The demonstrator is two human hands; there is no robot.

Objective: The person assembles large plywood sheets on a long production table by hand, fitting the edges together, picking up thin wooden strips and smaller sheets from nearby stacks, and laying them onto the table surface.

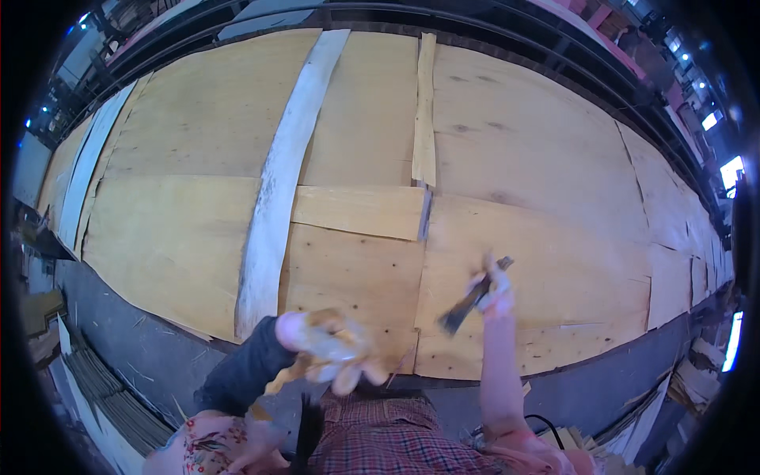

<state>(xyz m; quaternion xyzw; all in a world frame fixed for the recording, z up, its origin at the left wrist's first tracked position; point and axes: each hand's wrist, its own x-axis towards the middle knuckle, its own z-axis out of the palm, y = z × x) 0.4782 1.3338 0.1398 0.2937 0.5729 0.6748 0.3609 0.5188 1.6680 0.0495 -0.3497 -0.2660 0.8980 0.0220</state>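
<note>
1. Tabletop [142,348], dark grey, is seen as a broad bed under the work; a bare strip of it is shown along the near edge, towards the person.
2. Veneer sheets [522,174], pale yellow wood, are laid flat and side by side over nearly the whole tabletop, with seams and small overlaps between them.
3. Whitish strip [281,174], long and narrow, is laid on the sheets, running from the far edge down to the near edge, left of centre.
4. Narrow slat [425,111], pale wood, is laid lengthwise over a seam in the far half, right of the whitish strip.
5. Small rectangular patch [360,210] of veneer is set crosswise between the whitish strip and the slat's lower end.
6. Left hand [328,344], at the end of a dark sleeve, is held over the near edge of the sheets; it is blurred, the fingers seem curled together, and a thin yellowish scrap [286,378] is seen under it, but a grip on it cannot be confirmed.
7. Right hand [492,289], on a bare forearm, is closed around a dark tool [469,305].
8. The tool, slim and dark, is held slanted above the near right sheets, its lower end pointing down and to the left; its kind cannot be told.
</note>
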